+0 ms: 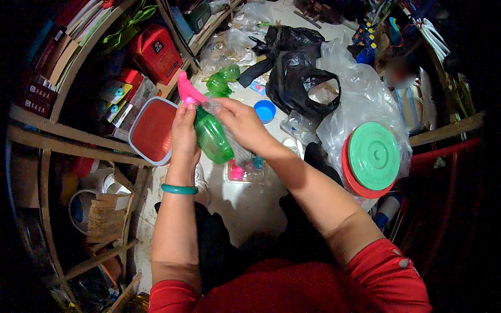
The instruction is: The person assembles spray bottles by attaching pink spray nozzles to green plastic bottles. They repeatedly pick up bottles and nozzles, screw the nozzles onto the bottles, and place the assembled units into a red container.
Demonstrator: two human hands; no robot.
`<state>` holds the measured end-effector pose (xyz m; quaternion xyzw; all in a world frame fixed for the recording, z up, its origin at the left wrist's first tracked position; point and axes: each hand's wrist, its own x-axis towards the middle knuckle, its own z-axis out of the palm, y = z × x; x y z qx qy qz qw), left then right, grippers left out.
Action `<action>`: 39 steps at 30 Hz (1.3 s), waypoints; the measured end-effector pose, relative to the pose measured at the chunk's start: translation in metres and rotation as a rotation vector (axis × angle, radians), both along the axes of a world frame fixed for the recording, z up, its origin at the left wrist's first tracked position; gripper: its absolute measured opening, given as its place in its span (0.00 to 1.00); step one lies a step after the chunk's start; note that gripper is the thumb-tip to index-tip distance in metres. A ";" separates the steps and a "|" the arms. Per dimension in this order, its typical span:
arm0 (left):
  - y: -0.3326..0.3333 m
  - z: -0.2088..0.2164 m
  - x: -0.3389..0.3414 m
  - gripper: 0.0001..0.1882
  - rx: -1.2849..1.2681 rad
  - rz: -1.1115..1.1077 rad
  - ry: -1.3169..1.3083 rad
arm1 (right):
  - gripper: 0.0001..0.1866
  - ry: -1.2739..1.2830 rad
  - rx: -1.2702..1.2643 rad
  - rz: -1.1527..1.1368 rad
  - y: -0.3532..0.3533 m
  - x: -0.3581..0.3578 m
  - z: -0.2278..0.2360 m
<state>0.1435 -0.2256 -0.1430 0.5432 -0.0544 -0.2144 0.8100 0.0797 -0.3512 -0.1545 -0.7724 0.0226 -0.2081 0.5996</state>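
A spray bottle with a clear green body (213, 136) and a pink trigger head (189, 89) is held in front of me, tilted, its head toward the upper left. My left hand (185, 128) is closed around the neck, the thumb against the pink head. My right hand (244, 124) is closed on a grey cloth (238, 150), pressing it to the bottle's right side near the neck. The fingers of my right hand are partly hidden behind the cloth and bottle. Below the bottle, a clear plastic box (249, 175) with pink and blue pieces sits on the floor.
Beyond my hands lie green bottles (222, 79), a blue round dish (264, 111), a black plastic bag (295, 78) and clear plastic sheeting (352, 96). A white-rimmed tub (136, 140) is at left beside wooden shelving (44, 127). A green round lid (374, 156) sits at right.
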 end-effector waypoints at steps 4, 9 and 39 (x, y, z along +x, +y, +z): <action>0.001 -0.010 0.002 0.13 0.166 0.075 -0.214 | 0.17 -0.163 -0.281 -0.059 0.012 -0.009 0.010; -0.003 0.006 -0.007 0.13 0.085 0.117 -0.284 | 0.17 -0.065 -0.089 0.003 0.004 -0.006 0.011; -0.002 0.010 -0.007 0.23 0.091 -0.037 -0.171 | 0.16 -0.198 -0.010 -0.313 -0.013 -0.002 0.018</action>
